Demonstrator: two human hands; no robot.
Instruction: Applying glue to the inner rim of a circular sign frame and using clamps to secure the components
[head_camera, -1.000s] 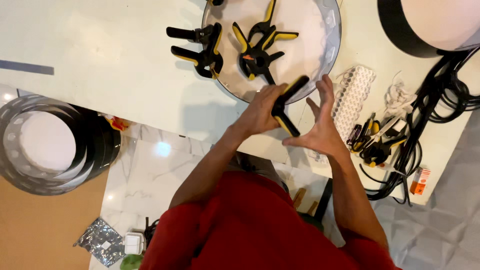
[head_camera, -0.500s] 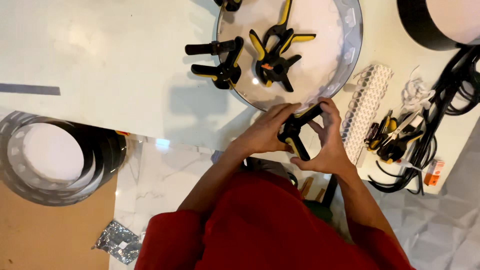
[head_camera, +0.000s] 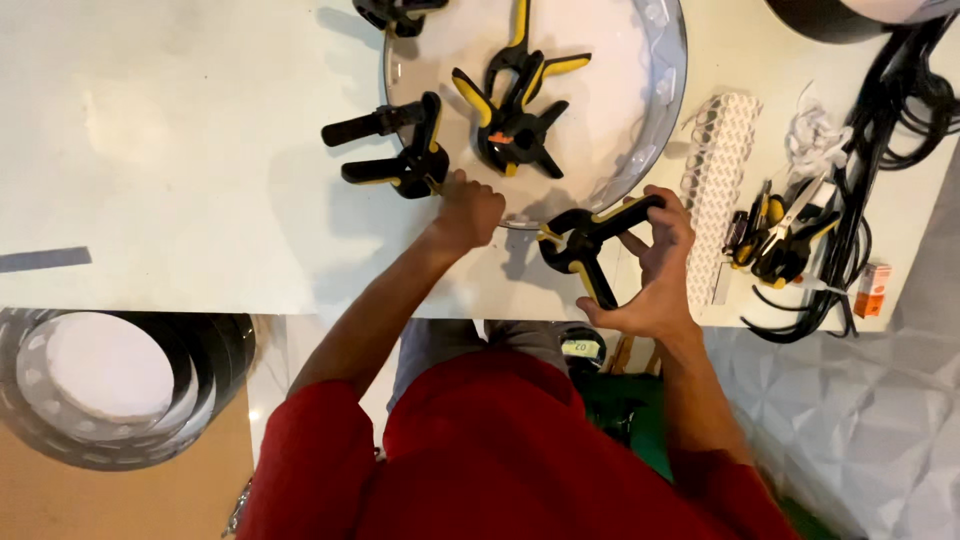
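Hands at round panel (head_camera: 640, 110) rim: right (head_camera: 655, 265) gripping clamp (head_camera: 590, 245), left (head_camera: 470, 210) fisted.

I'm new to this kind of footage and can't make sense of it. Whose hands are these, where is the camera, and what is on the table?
The camera sits on a person's head, looking down at their own arms. The right hand squeezes a black and yellow spring clamp at the rim of a round white panel on the white table. The left hand presses on that rim beside another clamp. Two loose clamps lie on the panel; black cables lie at the right.
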